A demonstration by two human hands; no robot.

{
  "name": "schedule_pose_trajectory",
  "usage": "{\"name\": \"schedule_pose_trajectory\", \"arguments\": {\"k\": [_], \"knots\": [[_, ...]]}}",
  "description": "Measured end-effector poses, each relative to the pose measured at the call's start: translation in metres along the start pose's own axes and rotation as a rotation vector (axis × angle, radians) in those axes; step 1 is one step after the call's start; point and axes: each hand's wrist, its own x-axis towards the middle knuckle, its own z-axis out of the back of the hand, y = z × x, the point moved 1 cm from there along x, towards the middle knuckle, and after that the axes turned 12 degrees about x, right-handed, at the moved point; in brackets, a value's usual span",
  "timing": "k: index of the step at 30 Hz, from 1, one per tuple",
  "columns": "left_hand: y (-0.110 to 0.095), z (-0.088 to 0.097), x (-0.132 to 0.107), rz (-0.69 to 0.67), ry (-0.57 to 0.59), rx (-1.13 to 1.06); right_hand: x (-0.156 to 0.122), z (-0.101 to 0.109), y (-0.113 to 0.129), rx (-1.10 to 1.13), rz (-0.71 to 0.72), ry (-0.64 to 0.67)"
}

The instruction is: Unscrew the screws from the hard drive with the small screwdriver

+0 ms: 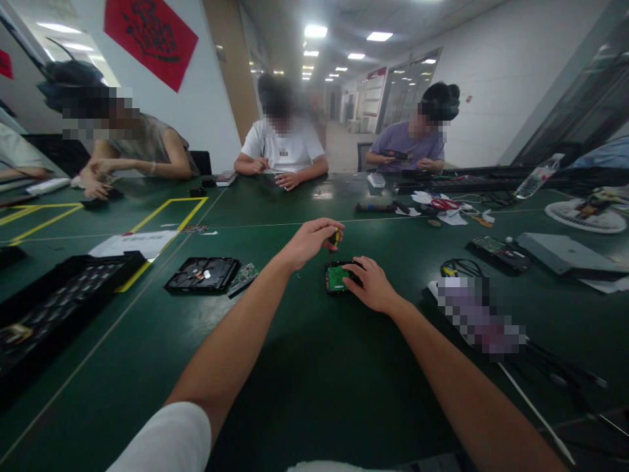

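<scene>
In the middle of the table lies a small hard drive with its green circuit board facing up. My right hand grips its right side, thumb and fingers over the board and the far edge. Just above and beyond the drive, my left hand is closed around a small yellow-and-black tool handle. The tool's tip cannot be made out, nor whether it touches the drive. Left of my left forearm lies a larger black drive, with a loose circuit board beside it.
A long black tray occupies the left side. On the right are another drive, a silver box, cables and a partly blurred white-edged item. A bottle lies tilted farther back. Several people sit across the table.
</scene>
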Motion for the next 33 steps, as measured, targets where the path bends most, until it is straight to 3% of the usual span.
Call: {"name": "schedule_pose_trajectory", "arguments": {"k": [6,10,17,23,33], "knots": [[0.0025,0.0049,-0.0004,-0.023,-0.094,0.178,-0.0001,0.0006,-0.0005,0.000,0.006,-0.005],[0.0024,0.0081,-0.0011,-0.037,-0.086,0.273,-0.0002,-0.0005,-0.0014,0.002,0.002,-0.010],[-0.0005,0.0043,-0.0012,-0.068,0.006,0.159,-0.0003,-0.0028,-0.0029,-0.021,0.025,-0.032],[0.0005,0.0039,-0.0003,-0.003,0.006,0.027,0.0001,-0.0030,-0.0037,-0.013,0.018,-0.028],[-0.0021,0.0044,-0.0041,-0.043,-0.037,0.216,-0.0011,0.0006,0.0000,0.012,0.009,-0.014]]}}
